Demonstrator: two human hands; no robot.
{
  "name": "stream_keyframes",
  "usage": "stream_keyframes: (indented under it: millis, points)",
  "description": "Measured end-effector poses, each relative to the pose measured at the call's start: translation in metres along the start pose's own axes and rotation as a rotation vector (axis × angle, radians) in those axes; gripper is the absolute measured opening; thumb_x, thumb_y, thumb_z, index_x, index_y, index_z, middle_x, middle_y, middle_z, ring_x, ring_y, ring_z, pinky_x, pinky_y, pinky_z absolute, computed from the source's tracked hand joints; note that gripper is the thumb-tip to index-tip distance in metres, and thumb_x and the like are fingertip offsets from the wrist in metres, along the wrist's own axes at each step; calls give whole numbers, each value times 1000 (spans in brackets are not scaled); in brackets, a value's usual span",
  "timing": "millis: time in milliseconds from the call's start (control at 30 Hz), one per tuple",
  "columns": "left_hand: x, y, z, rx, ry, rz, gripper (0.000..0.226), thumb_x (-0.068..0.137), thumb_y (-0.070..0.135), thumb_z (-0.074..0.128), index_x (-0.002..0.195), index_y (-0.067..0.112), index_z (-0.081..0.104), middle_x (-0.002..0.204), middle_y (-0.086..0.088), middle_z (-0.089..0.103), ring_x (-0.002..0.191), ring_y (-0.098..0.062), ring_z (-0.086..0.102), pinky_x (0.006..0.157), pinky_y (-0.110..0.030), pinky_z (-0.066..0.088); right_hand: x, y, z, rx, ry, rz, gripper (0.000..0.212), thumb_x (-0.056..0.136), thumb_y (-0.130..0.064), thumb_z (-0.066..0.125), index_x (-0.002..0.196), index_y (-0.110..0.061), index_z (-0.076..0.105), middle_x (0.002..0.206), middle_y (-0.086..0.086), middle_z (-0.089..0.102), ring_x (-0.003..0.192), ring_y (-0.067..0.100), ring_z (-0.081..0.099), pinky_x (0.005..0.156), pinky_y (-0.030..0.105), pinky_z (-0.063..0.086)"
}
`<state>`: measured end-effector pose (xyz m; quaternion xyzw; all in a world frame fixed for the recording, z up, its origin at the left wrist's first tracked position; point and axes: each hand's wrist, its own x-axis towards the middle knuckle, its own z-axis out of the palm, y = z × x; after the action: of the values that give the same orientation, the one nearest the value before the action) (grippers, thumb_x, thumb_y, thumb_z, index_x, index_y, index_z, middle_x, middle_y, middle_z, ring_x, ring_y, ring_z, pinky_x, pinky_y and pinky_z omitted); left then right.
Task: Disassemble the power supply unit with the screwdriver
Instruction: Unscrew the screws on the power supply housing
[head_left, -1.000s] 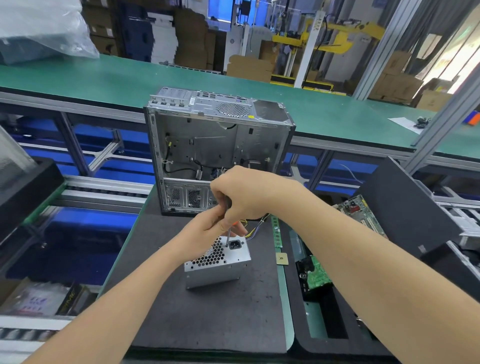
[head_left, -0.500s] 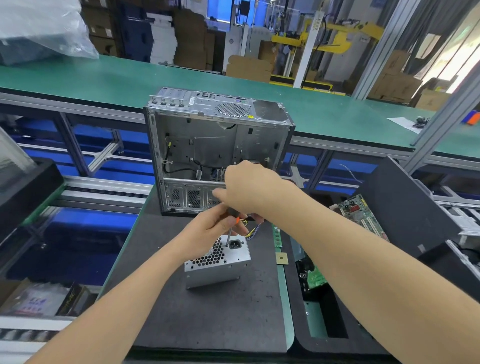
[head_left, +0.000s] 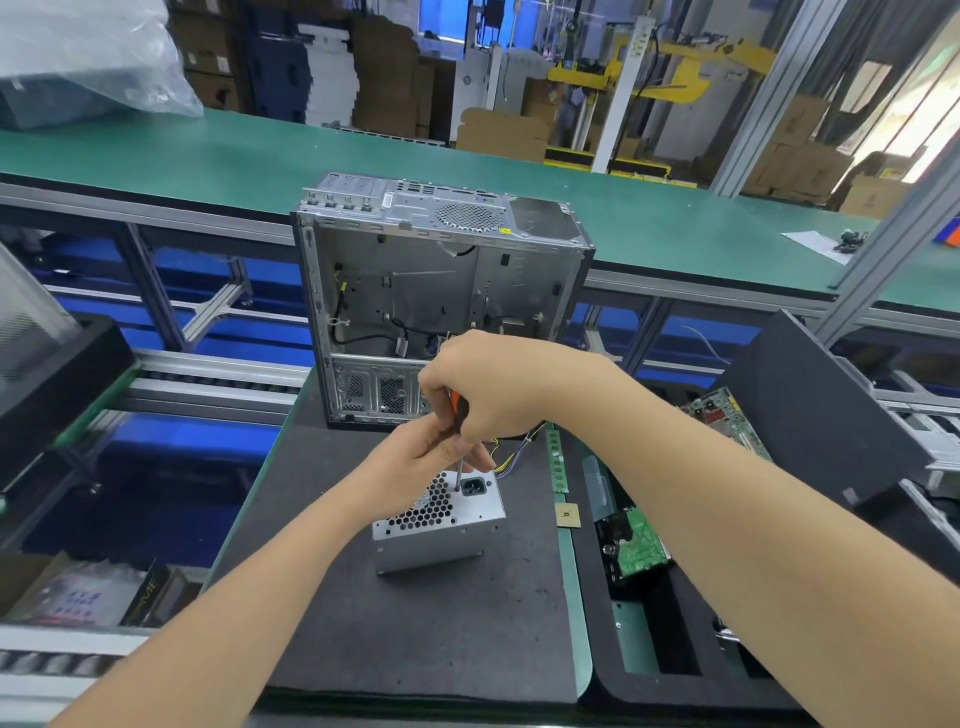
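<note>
A silver power supply unit (head_left: 441, 525) stands on the dark foam mat (head_left: 415, 634), its perforated face and black socket turned up. My right hand (head_left: 493, 389) grips the orange-and-black handle of a screwdriver (head_left: 459, 431) from above. Its metal shaft points down and the tip meets the top face just left of the socket. My left hand (head_left: 421, 457) rests on the unit's far edge, and its thumb and fingers pinch the shaft. Coloured wires (head_left: 511, 454) trail from behind the unit.
An open, stripped computer case (head_left: 441, 291) stands just behind the unit. To the right lie a green memory stick (head_left: 557, 457), a small chip (head_left: 567, 515) and a black tray (head_left: 675, 649) with circuit boards. A green conveyor (head_left: 208, 166) runs across the back.
My right hand has turned on the screwdriver handle and risen slightly, so more of the orange handle shows. The left hand and the power supply have stayed in place.
</note>
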<state>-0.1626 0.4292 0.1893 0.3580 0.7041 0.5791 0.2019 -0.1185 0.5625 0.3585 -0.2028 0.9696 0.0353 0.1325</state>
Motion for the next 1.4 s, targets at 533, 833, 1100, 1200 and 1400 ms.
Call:
stream_keyframes:
  millis: [533,833,1100,1200,1400]
  points:
    - [3,0,7,-39,-26,60,20,112,23,48,128,22,60,109,0,78,107,-19,75,94,-35,59,9,-1,14,66,191,446,46,101,-50,54,73,-14,44,73,2,47,64,22,51,54,30,37]
    - [0,1,2,0,-2,20,21,111,18,50,114,13,70,108,5,80,103,-13,75,88,-21,56,-4,6,-4,12,-4,-16,17,78,-13,73,90,-25,72,88,-13,61,90,17,63,72,36,57]
    - [0,0,4,38,7,13,21,111,21,51,112,15,71,106,3,80,105,-15,75,94,-30,58,-2,3,2,32,22,16,13,84,-29,69,94,-21,66,85,-9,63,91,20,63,72,36,56]
    - [2,0,5,35,14,21,19,110,22,51,111,18,69,103,3,79,103,-15,76,94,-33,59,-1,-1,8,-73,229,225,50,90,-69,57,73,-23,49,78,-2,52,64,19,51,52,31,38]
    - [2,0,9,-39,4,60,14,110,25,52,117,26,64,104,1,79,102,-17,76,91,-29,59,9,-7,21,59,254,523,67,97,-76,36,69,-16,42,70,2,46,59,20,46,49,30,30]
